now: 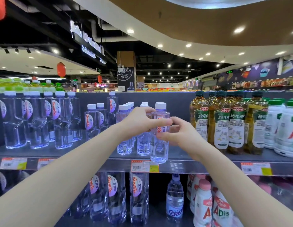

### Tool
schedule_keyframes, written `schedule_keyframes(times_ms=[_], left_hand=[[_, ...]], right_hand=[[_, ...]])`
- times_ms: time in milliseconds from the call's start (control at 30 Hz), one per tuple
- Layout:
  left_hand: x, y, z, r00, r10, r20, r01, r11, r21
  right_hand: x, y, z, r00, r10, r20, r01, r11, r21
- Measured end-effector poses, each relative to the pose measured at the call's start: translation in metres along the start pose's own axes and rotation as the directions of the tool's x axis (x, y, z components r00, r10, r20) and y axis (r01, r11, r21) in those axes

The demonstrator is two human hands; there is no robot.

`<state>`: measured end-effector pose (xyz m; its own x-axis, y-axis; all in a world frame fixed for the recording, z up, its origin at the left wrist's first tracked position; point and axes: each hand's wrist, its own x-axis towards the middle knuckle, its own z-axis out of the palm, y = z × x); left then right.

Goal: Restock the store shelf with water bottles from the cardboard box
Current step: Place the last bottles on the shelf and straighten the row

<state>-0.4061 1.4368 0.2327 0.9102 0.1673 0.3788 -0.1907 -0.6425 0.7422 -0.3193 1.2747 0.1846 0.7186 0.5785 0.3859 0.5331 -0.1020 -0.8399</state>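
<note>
A small clear water bottle (159, 149) with a white cap and a red-lettered label stands upright at the front edge of the top shelf (183, 154). My left hand (139, 122) grips its upper body from the left. My right hand (176, 133) holds its middle from the right, fingers over the label. Rows of the same small bottles (124, 145) stand just behind and to the left. The cardboard box is out of view.
Larger water bottles (37, 122) fill the shelf's left side. Amber tea bottles (221, 122) and white drink bottles (285, 128) stand at the right. A gap lies between the held bottle and the tea bottles. The lower shelf carries tall water bottles (116, 197) and pink-capped drinks (204, 203).
</note>
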Motion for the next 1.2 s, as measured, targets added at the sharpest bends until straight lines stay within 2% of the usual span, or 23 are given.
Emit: schedule_keyframes(times_ms=[100, 400, 600, 800, 1033, 1200], left_hand=[[-0.003, -0.004, -0.003, 1.0, -0.02, 0.016, 0.02, 1.0, 0.016], [-0.014, -0.037, -0.019, 0.99, -0.106, -0.097, 0.107, 0.994, 0.006], [-0.013, -0.059, -0.02, 0.978, -0.119, -0.174, 0.127, 0.991, 0.04], [-0.009, -0.08, -0.021, 0.957, -0.153, -0.246, 0.167, 0.985, 0.034], [-0.011, -0.082, -0.006, 0.942, -0.117, -0.314, 0.188, 0.96, 0.206], [-0.011, -0.083, 0.003, 0.945, -0.086, -0.316, 0.208, 0.904, 0.375]], right_hand=[[0.009, 0.004, -0.002, 1.0, -0.009, -0.015, 0.009, 1.0, 0.027], [0.039, 0.026, -0.005, 0.991, 0.025, -0.134, -0.018, 0.998, 0.052], [0.048, 0.039, 0.003, 0.987, 0.067, -0.144, -0.065, 0.998, 0.023], [0.048, 0.042, 0.01, 0.988, 0.04, -0.146, -0.041, 0.999, -0.001], [0.047, 0.039, 0.012, 0.989, 0.01, -0.149, -0.019, 0.998, -0.06], [0.044, 0.032, 0.015, 0.989, -0.004, -0.147, -0.012, 0.994, -0.112]])
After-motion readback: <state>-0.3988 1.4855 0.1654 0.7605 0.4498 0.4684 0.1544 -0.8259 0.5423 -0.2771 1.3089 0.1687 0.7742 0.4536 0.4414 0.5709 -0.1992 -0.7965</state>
